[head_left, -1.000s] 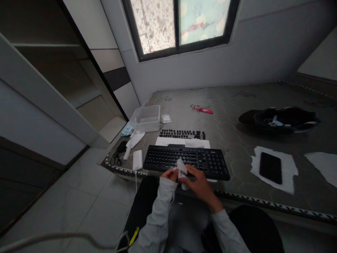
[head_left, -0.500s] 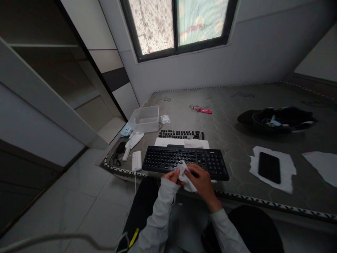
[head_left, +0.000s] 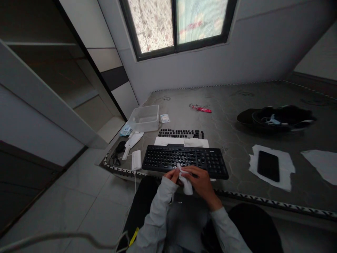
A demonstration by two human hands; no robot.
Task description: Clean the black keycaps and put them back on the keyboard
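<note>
A crumpled white tissue [head_left: 187, 186] is pinched between both hands in front of the keyboard's near edge. My left hand [head_left: 172, 175] closes its fingers on the tissue's left side. From the right, my right hand [head_left: 200, 181] grips it with bent fingers. Just beyond lies a black keyboard [head_left: 214, 162], with many of its keycaps off in the main letter area. Loose black keycaps [head_left: 179, 133] stand in rows behind it. Between them a white sheet [head_left: 160, 141] shows, with a folded white piece on its right part.
A clear plastic box [head_left: 144, 119] stands at the back left, near a small packet [head_left: 165, 118]. A white power strip [head_left: 136, 160] sits left of the keyboard. Rightward are a phone [head_left: 268, 166] on white tissue and a dark cap [head_left: 284, 119]. A red item [head_left: 201, 109] lies farther back.
The tissue is now bunched narrower, its loose end hanging lower between the hands. Both hands have shifted slightly, with my right fingers drawn closer to the left ones.
</note>
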